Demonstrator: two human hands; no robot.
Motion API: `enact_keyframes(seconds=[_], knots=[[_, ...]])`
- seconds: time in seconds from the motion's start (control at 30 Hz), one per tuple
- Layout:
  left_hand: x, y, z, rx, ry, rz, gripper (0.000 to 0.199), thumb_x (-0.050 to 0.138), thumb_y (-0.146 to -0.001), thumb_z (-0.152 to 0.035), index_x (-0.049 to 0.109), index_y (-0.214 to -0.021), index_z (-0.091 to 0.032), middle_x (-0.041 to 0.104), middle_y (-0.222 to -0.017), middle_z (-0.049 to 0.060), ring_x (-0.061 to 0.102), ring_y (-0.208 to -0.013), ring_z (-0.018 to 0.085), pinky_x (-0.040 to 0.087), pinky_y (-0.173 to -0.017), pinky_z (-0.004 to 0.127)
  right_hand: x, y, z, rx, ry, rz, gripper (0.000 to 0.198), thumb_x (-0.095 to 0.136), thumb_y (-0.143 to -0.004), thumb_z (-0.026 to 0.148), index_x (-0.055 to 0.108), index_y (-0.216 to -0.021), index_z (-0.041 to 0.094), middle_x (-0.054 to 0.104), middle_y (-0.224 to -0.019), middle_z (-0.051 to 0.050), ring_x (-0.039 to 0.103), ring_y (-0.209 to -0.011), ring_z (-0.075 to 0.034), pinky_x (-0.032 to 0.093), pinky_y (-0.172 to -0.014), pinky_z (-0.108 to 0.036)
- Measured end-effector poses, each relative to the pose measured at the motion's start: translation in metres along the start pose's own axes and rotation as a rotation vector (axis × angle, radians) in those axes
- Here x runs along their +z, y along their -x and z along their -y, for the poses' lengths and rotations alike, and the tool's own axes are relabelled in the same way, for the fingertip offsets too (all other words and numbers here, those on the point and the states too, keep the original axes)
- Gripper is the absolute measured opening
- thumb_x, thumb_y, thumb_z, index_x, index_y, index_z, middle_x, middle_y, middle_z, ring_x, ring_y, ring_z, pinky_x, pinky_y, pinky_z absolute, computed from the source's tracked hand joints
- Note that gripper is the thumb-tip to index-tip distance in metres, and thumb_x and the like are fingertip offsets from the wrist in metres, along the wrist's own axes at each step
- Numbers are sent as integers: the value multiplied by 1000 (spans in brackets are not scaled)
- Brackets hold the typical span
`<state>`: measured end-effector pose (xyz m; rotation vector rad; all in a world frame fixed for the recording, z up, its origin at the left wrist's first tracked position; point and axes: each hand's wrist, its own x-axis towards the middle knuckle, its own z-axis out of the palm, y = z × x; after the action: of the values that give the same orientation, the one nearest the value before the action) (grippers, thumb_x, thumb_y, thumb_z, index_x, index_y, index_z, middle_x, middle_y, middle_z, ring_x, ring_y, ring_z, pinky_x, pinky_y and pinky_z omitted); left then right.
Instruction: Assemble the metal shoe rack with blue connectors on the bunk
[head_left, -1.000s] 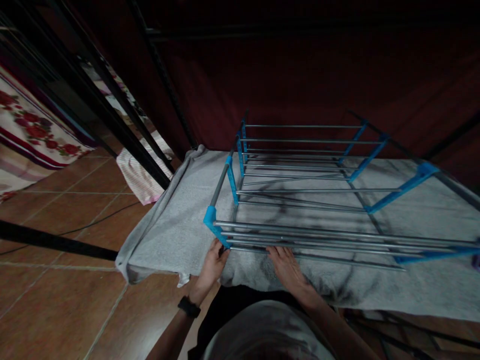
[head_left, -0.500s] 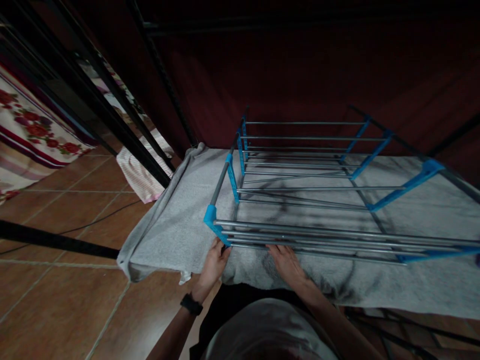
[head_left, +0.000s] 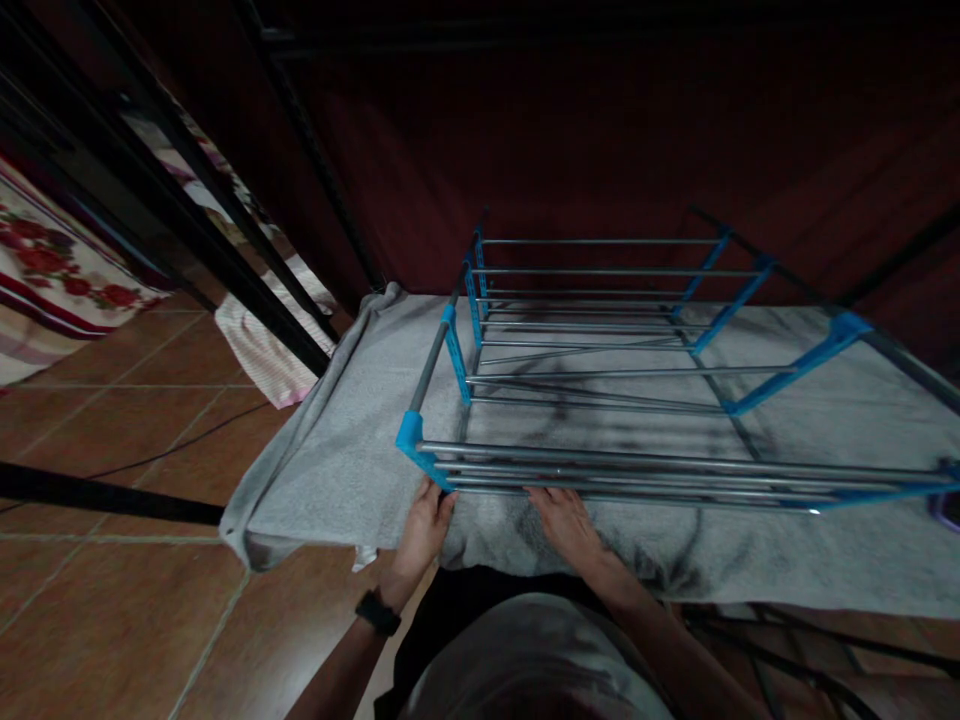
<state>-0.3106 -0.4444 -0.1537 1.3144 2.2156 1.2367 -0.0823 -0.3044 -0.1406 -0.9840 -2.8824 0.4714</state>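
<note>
A rack (head_left: 600, 373) of grey metal bars and blue plastic end pieces rests on grey cloth. My left hand (head_left: 421, 525), with a dark band on its wrist, is closed at the lower tip of the near-left blue end piece (head_left: 424, 460). Its thumb points up toward the lowest front bar. Farther right, my right hand (head_left: 562, 520) has its fingers on that same lowest bar (head_left: 637, 498); its thumb is hidden. The bar's right end lies by the near-right blue end piece (head_left: 885, 495).
The grey cloth (head_left: 322, 440) covers a low surface against a dark red panel (head_left: 585, 130). Black metal poles (head_left: 187, 210) slant at left. A striped cloth (head_left: 266, 335) lies on the tiled floor (head_left: 127, 590). A purple-edged object (head_left: 946, 510) shows at far right.
The lowest bar's right end has risen slightly toward the near-right blue end piece. The view has shifted a little; both hands keep about the same places at the rack.
</note>
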Motion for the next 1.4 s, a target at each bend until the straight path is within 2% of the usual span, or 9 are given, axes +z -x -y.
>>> enact_keyframes(seconds=[0.33, 0.43, 0.53, 0.6, 0.7, 0.87, 1.07, 1.27, 1.4], knots=[[-1, 5, 0, 40, -100, 18, 39, 49, -95, -42, 58, -124, -18, 60, -130, 14, 52, -130, 28, 41, -113, 49, 2, -3, 0, -21, -91, -35, 43, 42, -98, 13, 63, -133, 25, 65, -131, -9, 60, -120, -25, 44, -106, -40], [-5, 26, -3, 66, -186, -92, 42, 49, -96, -39, 54, -132, -18, 56, -133, 14, 52, -129, 27, 44, -110, 46, 5, -1, 1, -24, -92, -62, 40, 45, -99, 18, 63, -133, 26, 63, -135, -10, 60, -122, -26, 44, -106, -43], [0, 51, -9, 213, -279, -201, 37, 45, -98, -27, 54, -134, -21, 59, -124, 12, 57, -119, 25, 47, -107, 44, 6, 1, 3, -1, -105, -86, 42, 47, -97, 15, 61, -135, 27, 60, -140, -9, 56, -127, -25, 41, -110, -43], [11, 56, -16, 404, -310, -127, 39, 46, -97, -19, 53, -135, -24, 62, -121, 10, 60, -115, 23, 47, -105, 40, 3, 0, 4, -18, -118, -88, 42, 47, -97, 16, 59, -136, 27, 59, -142, -8, 55, -128, -24, 41, -112, -42], [40, 43, -29, 611, -385, -10, 49, 46, -96, -16, 46, -144, -23, 61, -131, 12, 58, -121, 25, 46, -106, 40, -4, -4, 1, -89, -110, -101, 45, 45, -99, 17, 51, -143, 26, 55, -145, -8, 53, -131, -22, 40, -113, -41], [77, -1, -35, 751, -557, 16, 53, 42, -93, -14, 42, -146, -11, 63, -130, 19, 63, -115, 31, 50, -100, 46, -17, -6, -3, -177, -62, -140, 48, 43, -99, 15, 43, -147, 22, 47, -152, -9, 45, -138, -21, 37, -115, -41], [82, -35, -14, 885, -573, 77, 53, 32, -91, -7, 47, -141, -13, 75, -109, 13, 74, -89, 24, 59, -80, 37, -29, -6, -5, -215, -17, -182, 33, 41, -102, 22, 58, -131, 19, 58, -142, -7, 49, -132, -20, 42, -110, -38], [85, -45, -5, 949, -455, 97, 41, 38, -97, -17, 50, -137, -19, 77, -99, 9, 75, -86, 23, 62, -76, 34, -32, 8, -29, -73, -39, -122, 28, 41, -103, 30, 59, -124, 23, 69, -123, -4, 58, -116, -19, 40, -109, -42], [81, -49, -4, 913, -430, 189, 55, 34, -93, -7, 48, -142, -27, 75, -113, 5, 73, -101, 21, 62, -89, 35, -31, 24, -52, 43, -103, -258, 27, 49, -99, 25, 60, -123, 22, 59, -134, -9, 46, -130, -23, 30, -113, -50]])
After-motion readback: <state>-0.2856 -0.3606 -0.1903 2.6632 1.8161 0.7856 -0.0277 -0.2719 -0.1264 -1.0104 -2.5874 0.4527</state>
